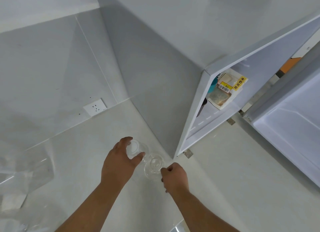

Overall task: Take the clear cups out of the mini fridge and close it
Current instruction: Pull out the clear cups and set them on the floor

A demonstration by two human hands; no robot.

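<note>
On floor left of fridge [195,110]: left hand [119,159] wrapped round one cup [136,148], right hand [174,177] pinching rim of second cup [154,166], likely setting both down clear of open door [290,121]; bread pack [223,91] left on shelf, socket [94,107] behind, nothing blocking door swing.

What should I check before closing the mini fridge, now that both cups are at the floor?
1. Left hand grips one clear cup: ok.
2. Right hand at the rim of the second clear cup: ok.
3. Cups resting fully on the floor: cannot tell.
4. Hands free for the door: not ok.
5. Mini fridge door wide open, swing path unobstructed: ok.
6. No clear cups left inside: cannot tell; a bread package and a teal item show.
</note>
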